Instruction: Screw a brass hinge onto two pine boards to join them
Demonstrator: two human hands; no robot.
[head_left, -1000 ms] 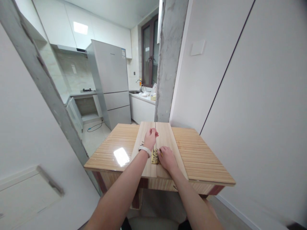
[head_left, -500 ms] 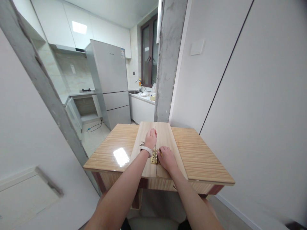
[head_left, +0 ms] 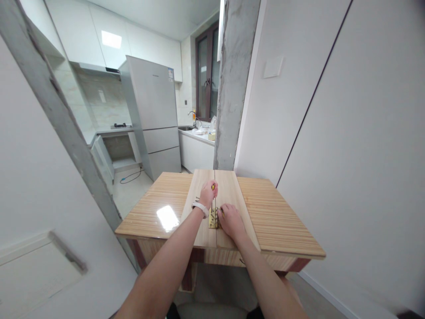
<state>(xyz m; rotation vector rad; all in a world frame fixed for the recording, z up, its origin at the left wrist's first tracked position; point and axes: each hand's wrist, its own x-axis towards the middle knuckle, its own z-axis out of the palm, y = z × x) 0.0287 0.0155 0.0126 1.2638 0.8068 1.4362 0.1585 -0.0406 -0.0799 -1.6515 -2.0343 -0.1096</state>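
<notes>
My left hand (head_left: 208, 193), with a white band at the wrist, is closed around the yellow-and-black handle of a screwdriver (head_left: 213, 188). The thin shaft points down toward a brass hinge (head_left: 213, 221); whether its tip sits in a screw is too small to tell. This hinge lies across the seam between two pale wooden boards (head_left: 227, 184). My right hand (head_left: 231, 218) rests on the right-hand board, its bent fingers holding the hinge's right side and hiding that leaf. Beside my left wrist, partly covered, lie a few loose screws (head_left: 197, 198).
The boards lie on a striped wooden table (head_left: 275, 212) with glossy leaves either side. Beyond it stand a grey fridge (head_left: 156, 97), a counter with a sink (head_left: 186, 128), and a bare concrete pillar (head_left: 232, 88). A white wall (head_left: 348, 155) rises close on the right.
My left hand has turned slightly at the wrist, so the screwdriver's handle and shaft now show. My right hand stays at the hinge.
</notes>
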